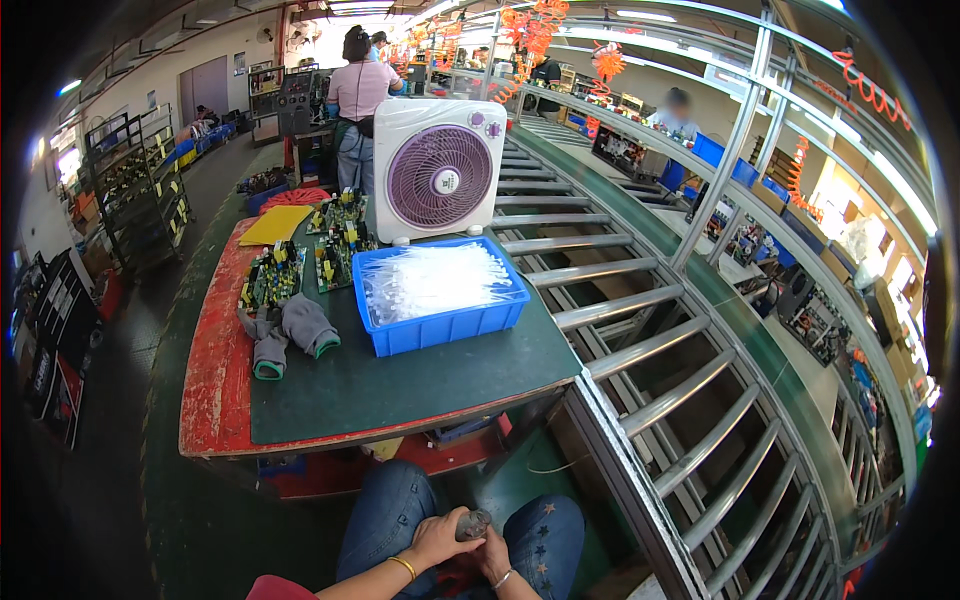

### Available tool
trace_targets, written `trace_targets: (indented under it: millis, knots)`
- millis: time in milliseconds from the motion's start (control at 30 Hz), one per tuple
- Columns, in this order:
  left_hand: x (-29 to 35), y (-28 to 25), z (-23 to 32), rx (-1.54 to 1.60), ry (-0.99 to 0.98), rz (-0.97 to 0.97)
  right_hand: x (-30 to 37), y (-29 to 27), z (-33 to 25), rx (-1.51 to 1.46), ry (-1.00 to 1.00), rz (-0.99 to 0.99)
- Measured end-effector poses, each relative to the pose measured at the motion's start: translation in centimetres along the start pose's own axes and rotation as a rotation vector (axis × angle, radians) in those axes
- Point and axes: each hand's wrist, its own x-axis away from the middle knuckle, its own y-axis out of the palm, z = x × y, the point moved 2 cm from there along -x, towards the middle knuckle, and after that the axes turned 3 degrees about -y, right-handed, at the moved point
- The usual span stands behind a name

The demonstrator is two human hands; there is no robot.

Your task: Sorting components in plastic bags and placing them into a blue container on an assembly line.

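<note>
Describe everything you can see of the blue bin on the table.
The blue bin is a shallow rectangular open-topped crate, plastic by the look, sitting flat on the dark green mat covering the red table. It is heaped with clear, whitish bagged strips. A white box fan stands just behind it; circuit boards lie to its left. No hand touches it.

fan (pixel 438 170) 1 | blue bin (pixel 440 325) 1 | grey gloves (pixel 290 335) 2 | yellow sheet (pixel 275 224) 1 | bench (pixel 215 380) 1

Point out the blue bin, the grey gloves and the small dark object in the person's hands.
blue bin (pixel 452 326): head view, front wall.
grey gloves (pixel 296 325): head view, middle of pair.
small dark object (pixel 474 523): head view, its top.
</note>
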Motion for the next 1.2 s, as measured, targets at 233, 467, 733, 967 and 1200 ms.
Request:
trace_targets:
  millis: [233,467,733,967,1200]
  knots:
    - [-0.1,0.0,0.3,0.008,0.004,-0.007,-0.4,-0.6,0.1,0.007,-0.001,-0.012]
    - [0.0,-0.3,0.6,-0.004,0.031,0.013,-0.3,-0.5,0.1,-0.014,-0.005,-0.016]
    - [0.0,-0.3,0.3,0.019,0.022,0.024,0.0,0.0,-0.1,-0.009,0.014,-0.01]
    - [0.0,-0.2,0.4,0.015,0.018,0.017,-0.3,-0.5,0.0,0.011,0.0,-0.017]
    - [0.0,-0.5,0.7,0.006,-0.001,-0.004,-0.3,-0.4,0.0,-0.003,-0.001,-0.017]
